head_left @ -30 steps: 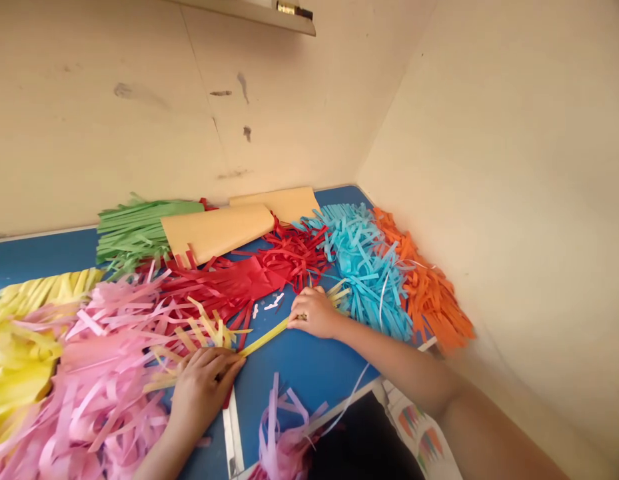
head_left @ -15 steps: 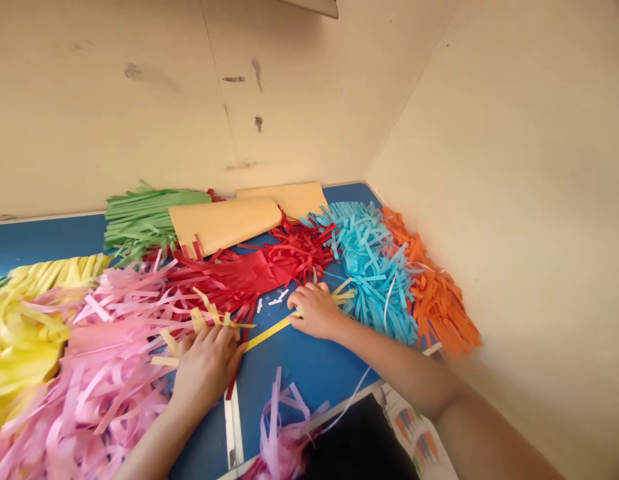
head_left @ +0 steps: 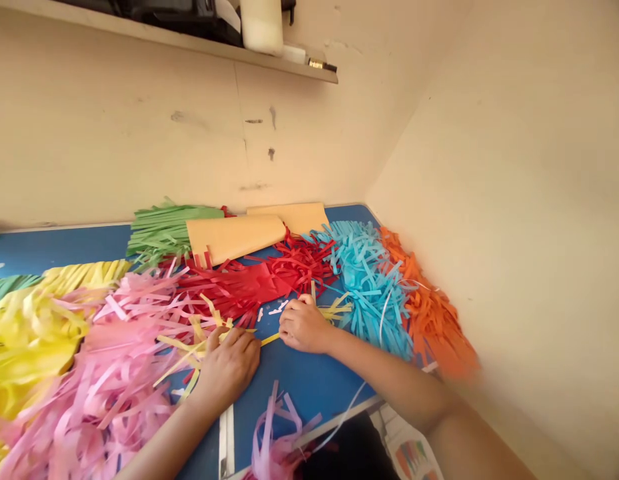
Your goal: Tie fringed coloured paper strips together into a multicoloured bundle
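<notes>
Progress: the work in hand is a yellow strip (head_left: 270, 340), narrow between the hands and splitting into loose fringe at either end. Cutting of those ends appears done. The strip's middle appears gathered or twisted; whether that step is finished cannot be determined, and the strip is not yet released. Completed fringe cutting is evident elsewhere on the tabletop (head_left: 284, 383): pink fringe (head_left: 119, 340) to the left, red fringe (head_left: 249, 283) beyond the hands, blue fringe (head_left: 374, 293) and orange fringe (head_left: 434, 313) to the right, green fringe (head_left: 159, 230) at the back. A folded tan sheet (head_left: 236, 237), resting near the green fringe, shows no cuts on its visible face.

Hands: the left hand (head_left: 232, 360) is closed, palm down, gripping the yellow strip close to its left fringe; the fingertips are partly hidden. The right hand (head_left: 304, 325) is likewise closed, fingers curled over the strip near its right fringe, which spreads towards the blue fringe. Only a short length shows between the two hands, low over the tabletop. White scraps (head_left: 278, 308) lie just beyond it.
</notes>
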Motion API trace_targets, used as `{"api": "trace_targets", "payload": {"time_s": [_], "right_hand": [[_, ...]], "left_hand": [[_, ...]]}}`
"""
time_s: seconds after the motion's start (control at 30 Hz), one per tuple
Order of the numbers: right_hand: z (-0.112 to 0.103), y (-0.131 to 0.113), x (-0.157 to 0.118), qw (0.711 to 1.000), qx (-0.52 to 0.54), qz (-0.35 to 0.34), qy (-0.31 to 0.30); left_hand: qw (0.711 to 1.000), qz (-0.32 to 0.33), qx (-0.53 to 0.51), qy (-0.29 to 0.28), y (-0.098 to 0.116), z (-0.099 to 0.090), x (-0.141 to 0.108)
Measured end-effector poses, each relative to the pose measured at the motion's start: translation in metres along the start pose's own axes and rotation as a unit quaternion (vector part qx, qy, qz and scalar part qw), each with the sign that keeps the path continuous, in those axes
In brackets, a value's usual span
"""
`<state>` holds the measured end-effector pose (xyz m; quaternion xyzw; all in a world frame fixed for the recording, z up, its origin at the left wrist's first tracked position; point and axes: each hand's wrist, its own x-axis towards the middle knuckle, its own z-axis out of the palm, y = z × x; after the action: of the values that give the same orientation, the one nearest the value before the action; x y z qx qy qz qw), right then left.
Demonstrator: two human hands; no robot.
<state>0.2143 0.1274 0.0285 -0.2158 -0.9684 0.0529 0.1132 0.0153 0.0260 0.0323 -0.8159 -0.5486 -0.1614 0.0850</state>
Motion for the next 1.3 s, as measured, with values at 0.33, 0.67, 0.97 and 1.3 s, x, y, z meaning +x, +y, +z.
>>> {"api": "trace_targets", "payload": {"time_s": [0.33, 0.67, 0.97, 1.3], "right_hand": [[0.023, -0.011, -0.017, 0.998, -0.009, 0.001, 0.063], [0.013, 0.024, -0.028, 0.978, 0.154, 0.143, 0.007], [0.004, 0.013, -0.018, 0.973, 0.112, 0.201, -0.035], [0.006, 0.002, -0.021, 0.997, -0.057, -0.061, -0.001]], "left_hand": [[0.999, 0.032, 0.020, 0.004, -0.006, 0.006, -0.021], [0.975, -0.094, -0.198, 0.026, -0.025, 0.028, -0.044], [0.976, -0.196, -0.025, -0.094, -0.001, 0.008, -0.018], [0.998, 0.058, 0.024, 0.017, 0.012, 0.014, -0.011]]}}
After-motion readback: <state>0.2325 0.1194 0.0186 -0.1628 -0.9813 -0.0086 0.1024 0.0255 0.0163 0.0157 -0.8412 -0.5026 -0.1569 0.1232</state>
